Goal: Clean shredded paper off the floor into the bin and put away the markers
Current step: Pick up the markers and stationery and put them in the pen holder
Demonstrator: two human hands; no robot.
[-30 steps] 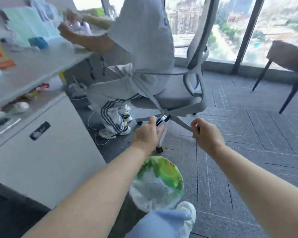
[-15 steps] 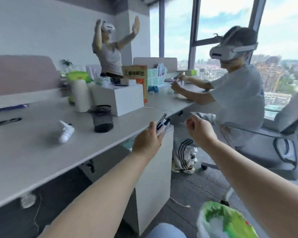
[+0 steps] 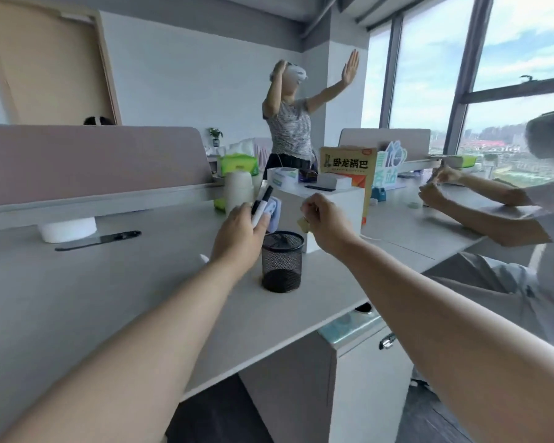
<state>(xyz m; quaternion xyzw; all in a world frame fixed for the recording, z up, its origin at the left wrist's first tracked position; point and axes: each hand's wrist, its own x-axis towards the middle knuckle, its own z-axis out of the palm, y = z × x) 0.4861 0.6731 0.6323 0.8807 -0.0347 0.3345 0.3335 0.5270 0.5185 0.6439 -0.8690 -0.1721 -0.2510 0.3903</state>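
Left hand (image 3: 240, 231) is up over the bench (image 3: 77, 298), fingers wrapped around a bunch of markers (image 3: 262, 203). They've got white barrels and black caps, with the caps poking up toward 1 o'clock. There's something pale blue (image 3: 275, 210) tucked against the markers on their 3 o'clock side, can't tell what it is. Right hand (image 3: 327, 223) is at 3 o'clock from the left one, a little apart. Its fingers are curled in and pinching a small tan scrap (image 3: 303, 224) that hangs off the fingertips.

The black mesh pen cup (image 3: 282, 262) stands upright on the bench below and between the two hands. That's roughly 5 o'clock from the left hand and 7 o'clock from the right. The markers are above its rim, not in it.

Other stuff on the bench:
- A long knife-looking thing with a dark handle (image 3: 100, 241) lies flat out at 9 o'clock from the cup, well apart, with a white roll (image 3: 68, 229) just behind it.
- A white tumbler (image 3: 237, 190) and a green wipes pack (image 3: 239, 164) sit at 12 o'clock from the left hand.
- A white box (image 3: 352, 203) is behind the right hand, with an orange snack box (image 3: 346, 169) upright beside it.

One person in a headset (image 3: 288, 129) stands past the bench with both arms raised. Another person (image 3: 493, 282) sits at 3 o'clock, hands over the bench.
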